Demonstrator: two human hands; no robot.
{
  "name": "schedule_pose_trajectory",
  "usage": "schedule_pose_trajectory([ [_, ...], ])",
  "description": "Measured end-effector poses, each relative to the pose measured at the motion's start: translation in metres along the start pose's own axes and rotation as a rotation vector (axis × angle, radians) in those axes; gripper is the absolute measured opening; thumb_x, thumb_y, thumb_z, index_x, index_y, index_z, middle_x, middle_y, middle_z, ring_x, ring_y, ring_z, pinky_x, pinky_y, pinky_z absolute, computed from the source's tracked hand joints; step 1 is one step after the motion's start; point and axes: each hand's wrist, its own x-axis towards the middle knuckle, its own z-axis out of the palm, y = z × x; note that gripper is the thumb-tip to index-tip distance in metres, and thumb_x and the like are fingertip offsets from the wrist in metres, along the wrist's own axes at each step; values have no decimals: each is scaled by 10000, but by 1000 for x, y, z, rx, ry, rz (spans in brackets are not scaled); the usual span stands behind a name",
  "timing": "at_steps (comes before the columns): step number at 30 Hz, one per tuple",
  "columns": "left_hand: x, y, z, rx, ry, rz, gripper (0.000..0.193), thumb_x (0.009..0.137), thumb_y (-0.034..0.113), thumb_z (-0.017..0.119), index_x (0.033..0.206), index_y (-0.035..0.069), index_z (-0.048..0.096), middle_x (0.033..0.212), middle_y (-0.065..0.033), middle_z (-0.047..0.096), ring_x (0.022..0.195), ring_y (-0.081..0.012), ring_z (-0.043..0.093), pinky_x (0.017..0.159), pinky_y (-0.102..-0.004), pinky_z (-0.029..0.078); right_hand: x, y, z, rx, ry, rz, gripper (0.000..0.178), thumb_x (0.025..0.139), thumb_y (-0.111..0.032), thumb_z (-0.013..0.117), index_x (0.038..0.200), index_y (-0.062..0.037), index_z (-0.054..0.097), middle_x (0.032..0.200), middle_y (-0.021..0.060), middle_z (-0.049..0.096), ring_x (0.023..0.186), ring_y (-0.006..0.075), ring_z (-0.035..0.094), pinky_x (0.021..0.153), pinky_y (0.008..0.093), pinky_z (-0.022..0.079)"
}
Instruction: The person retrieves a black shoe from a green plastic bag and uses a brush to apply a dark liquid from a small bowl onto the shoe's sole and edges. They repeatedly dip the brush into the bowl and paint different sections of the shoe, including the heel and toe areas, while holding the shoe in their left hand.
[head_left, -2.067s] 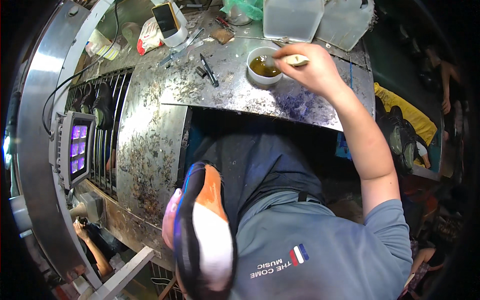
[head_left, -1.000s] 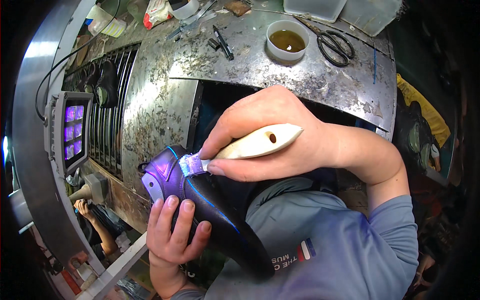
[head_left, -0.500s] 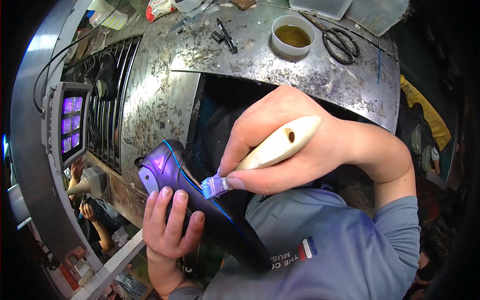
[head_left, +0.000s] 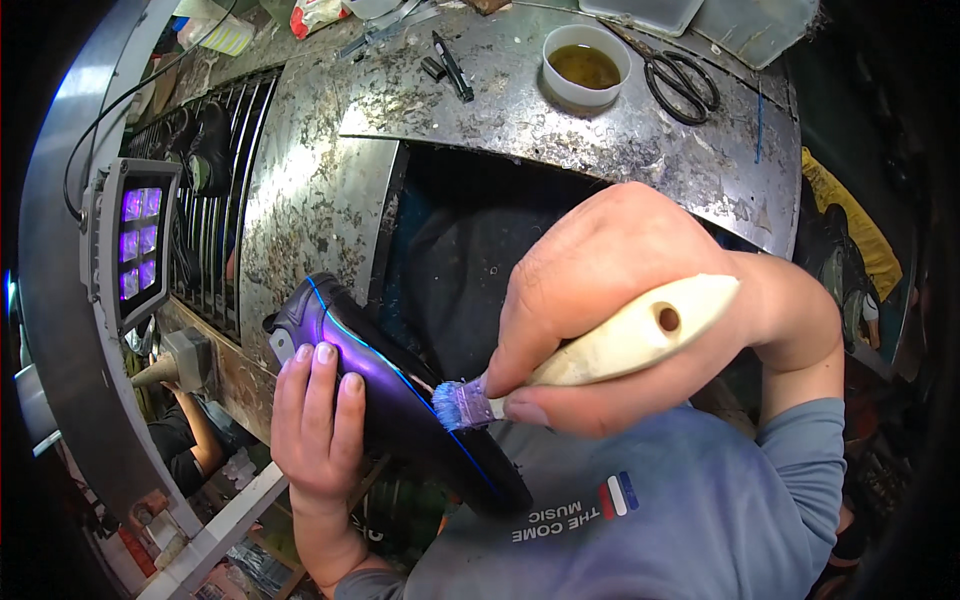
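My left hand (head_left: pixel 320 420) grips a dark shoe upper (head_left: pixel 400 420) from its near left side, fingers laid over the leather, the thumb hidden. A glowing blue line runs along the shoe's length, and its surface shines purple. In my right hand (head_left: pixel 620 320) is a paintbrush with a pale wooden handle (head_left: pixel 620 340) that has a hole in it. The brush's short bluish bristles (head_left: pixel 456 405) touch the shoe at the blue line, about halfway along. The shoe is tilted, its far end up and to the left, its near end against my grey shirt.
A lamp with purple lights (head_left: pixel 140 243) stands at the left. On the worn metal table (head_left: pixel 320 210) are a tub of amber liquid (head_left: pixel 585 68), black scissors (head_left: pixel 682 85) and a black marker (head_left: pixel 453 68). Beyond the shoe is a dark recess (head_left: pixel 480 230). Another person's arm (head_left: pixel 200 435) shows at lower left.
My right hand has moved the brush right and toward me along the blue line. The shoe has shifted slightly, its far end turning left, and my left hand has moved a little left with it.
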Motion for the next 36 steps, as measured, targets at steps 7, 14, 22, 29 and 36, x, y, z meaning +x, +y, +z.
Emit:
schedule_pose_trajectory([
  [7, 2, 0, 0, -14, -43, -99, 423, 871, 18, 653, 1287, -13, 586, 1269, -264, 669, 1121, -471, 671, 944, -535, 575, 2, -6, 1, -63, 12, -88, 93, 785, -21, 793, 869, -19, 753, 739, 82, 712, 635, 231, 720, 552, 312, 576],
  [14, 1, -1, 6, -82, -44, -192, 553, 803, 48, 721, 1327, -60, 580, 1264, -277, 665, 1139, -458, 671, 981, -507, 560, 3, -13, 0, -138, 38, -131, 112, 754, -17, 799, 857, -17, 754, 717, 93, 708, 619, 232, 721, 543, 310, 584],
  [22, -11, 0, 13, -161, -77, -328, 731, 777, 213, 865, 1377, -68, 558, 1299, -247, 667, 1179, -406, 675, 994, -447, 545, 8, -23, -1, -207, 92, -143, 111, 730, -6, 795, 833, -26, 761, 707, 89, 712, 619, 228, 723, 545, 311, 586],
  [29, -6, 14, 11, -358, -138, -531, 803, 657, 166, 905, 1362, -35, 577, 1237, -206, 694, 1094, -382, 701, 934, -427, 566, 14, -25, 1, -265, 167, -202, 122, 724, -12, 815, 833, -37, 765, 718, 85, 715, 627, 223, 721, 542, 323, 586],
  [36, 2, 26, 4, -579, -258, -678, 705, 653, 222, 938, 1275, 58, 649, 1011, -141, 755, 914, -334, 752, 815, -388, 590, 27, -23, 9, -162, 299, -255, 123, 742, -11, 819, 853, -11, 767, 736, 107, 707, 609, 223, 707, 519, 313, 572],
])
